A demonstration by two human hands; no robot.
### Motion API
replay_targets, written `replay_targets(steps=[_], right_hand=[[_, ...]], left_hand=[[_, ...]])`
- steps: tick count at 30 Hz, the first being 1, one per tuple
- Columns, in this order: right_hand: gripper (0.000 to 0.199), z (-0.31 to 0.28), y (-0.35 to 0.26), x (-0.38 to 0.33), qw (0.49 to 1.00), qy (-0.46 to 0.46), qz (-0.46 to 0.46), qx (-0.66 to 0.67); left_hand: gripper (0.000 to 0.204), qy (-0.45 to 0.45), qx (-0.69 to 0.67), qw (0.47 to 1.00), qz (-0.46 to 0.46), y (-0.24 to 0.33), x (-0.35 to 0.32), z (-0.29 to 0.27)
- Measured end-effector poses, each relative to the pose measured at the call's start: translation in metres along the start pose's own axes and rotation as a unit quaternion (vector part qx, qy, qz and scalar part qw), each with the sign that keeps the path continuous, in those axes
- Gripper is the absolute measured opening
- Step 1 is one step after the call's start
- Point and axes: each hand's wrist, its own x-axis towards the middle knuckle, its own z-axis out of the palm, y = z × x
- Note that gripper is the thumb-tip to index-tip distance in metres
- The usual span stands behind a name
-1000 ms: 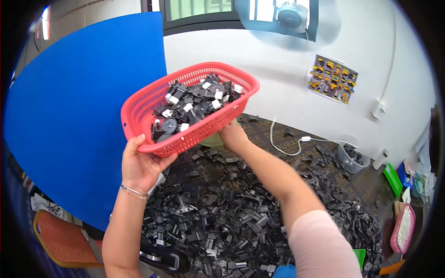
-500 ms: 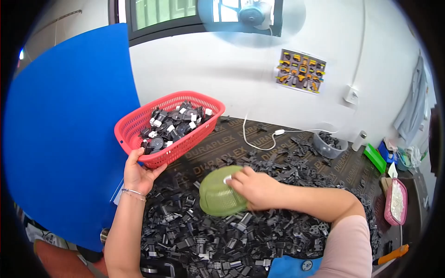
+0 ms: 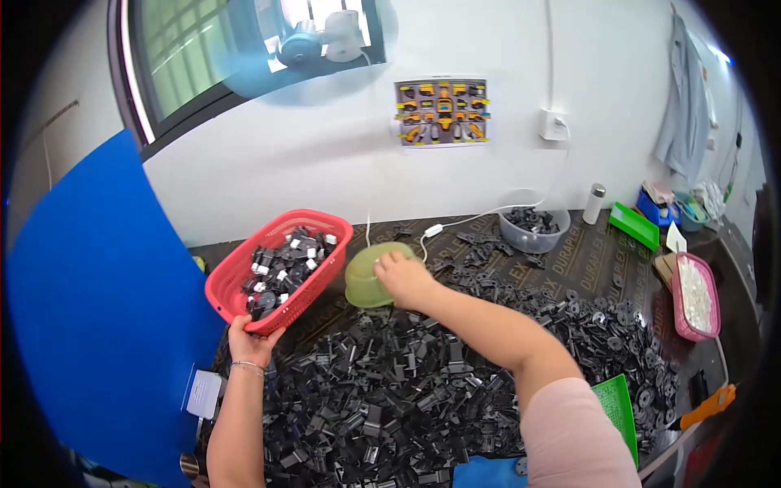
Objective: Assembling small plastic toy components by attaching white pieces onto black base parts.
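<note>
Beside the green basket (image 3: 369,282) sprawl loose black parts (image 3: 373,415).

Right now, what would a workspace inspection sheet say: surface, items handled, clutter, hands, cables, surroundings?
Surface: dark table, largely covered.
Items handled: red basket with black and white parts; green basket.
Clutter: heaped black parts, clear tub, bottle, orange-handled tool.
Hands: left hand grips the red basket's near end; right hand touches the green basket, grip unclear.
Cables: white cable along the table's back.
Surroundings: blue panel at left, fan, wall poster.
</note>
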Motion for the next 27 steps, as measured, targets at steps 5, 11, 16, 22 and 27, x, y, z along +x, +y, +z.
replay_targets(steps=[5,11,16,22,27], right_hand=[[0.060,-0.037,-0.033,-0.038,0.995,-0.088,-0.041,0.032],[0.075,-0.134,-0.056,-0.122,0.991,0.024,-0.128,0.032],[0.082,-0.203,-0.040,-0.187,0.995,0.001,0.079,0.055],[0.063,-0.199,0.065,-0.274,0.739,0.188,0.446,0.469],[0.051,-0.133,0.124,-0.297,0.469,0.212,0.573,0.637]], left_hand=[[0.048,0.009,-0.018,1.000,-0.007,-0.014,0.025,-0.011],[0.044,-0.029,0.052,0.995,-0.077,-0.052,0.052,-0.010],[0.054,-0.065,0.128,0.976,-0.166,-0.065,0.053,-0.006],[0.053,-0.080,0.187,0.972,-0.120,-0.055,0.013,0.002],[0.056,-0.037,0.127,0.988,-0.083,-0.027,-0.032,-0.008]])
